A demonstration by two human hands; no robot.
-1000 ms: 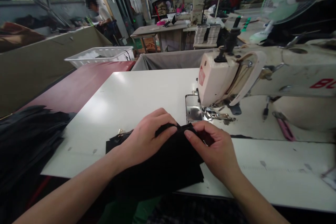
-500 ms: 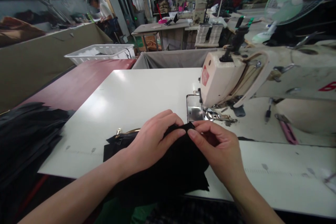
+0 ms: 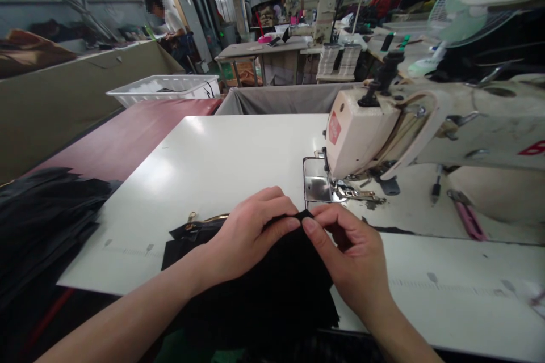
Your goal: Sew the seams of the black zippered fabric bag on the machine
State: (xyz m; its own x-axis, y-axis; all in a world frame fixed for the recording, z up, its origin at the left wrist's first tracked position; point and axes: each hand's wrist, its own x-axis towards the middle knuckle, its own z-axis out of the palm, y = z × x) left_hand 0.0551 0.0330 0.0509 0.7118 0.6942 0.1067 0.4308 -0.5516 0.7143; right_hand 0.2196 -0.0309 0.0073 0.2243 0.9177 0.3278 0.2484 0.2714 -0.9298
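Observation:
A piece of black fabric [image 3: 276, 278] with a gold zipper [image 3: 208, 219] lies at the near edge of the white sewing table [image 3: 230, 153]. My left hand [image 3: 247, 235] is closed, pinching the fabric's top edge. My right hand [image 3: 351, 258] pinches the same edge, its fingertips touching those of the left. Both hands sit just in front of the metal needle plate [image 3: 315, 184] of the cream sewing machine [image 3: 383, 125]. The presser foot [image 3: 353, 194] stands to the right of the fabric's tip.
A heap of dark fabric [image 3: 38, 221] lies at the left. A white plastic crate [image 3: 166, 88] stands on the red table [image 3: 123, 136]. A grey cloth bin [image 3: 281, 97] is behind the table. Pink-handled snips [image 3: 468, 215] lie under the machine arm. A person [image 3: 164, 17] works far back.
Both hands drew slightly nearer with the fabric's edge pinched between them. More of the gold zipper shows at the left. The view tilted a little.

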